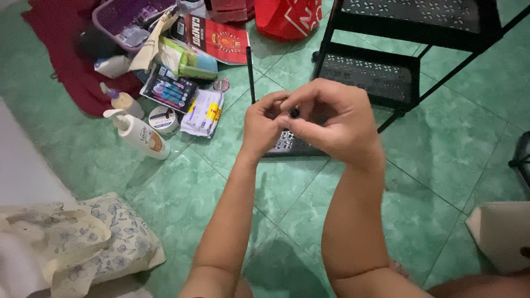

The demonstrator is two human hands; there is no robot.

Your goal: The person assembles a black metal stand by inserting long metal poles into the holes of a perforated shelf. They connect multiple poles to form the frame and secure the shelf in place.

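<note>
My left hand point(262, 124) and my right hand point(334, 118) meet above the green tiled floor, fingertips pinched together on a small black piece point(295, 113). Which hand carries its weight I cannot tell; both touch it. Just behind the hands stands a black metal shelf rack point(381, 77) with perforated trays, and its lowest tray point(287, 144) shows under my knuckles. A thin black upright rod point(250, 74) of the rack rises left of my left hand.
Toiletries lie at the upper left: a white pump bottle point(141, 135), a smaller bottle point(124, 101), a round tin point(164, 119), packets point(203, 113), a purple basket point(124, 14) on red cloth. A red bag point(287, 16) sits behind. A floral cloth bag point(83, 243) lies lower left.
</note>
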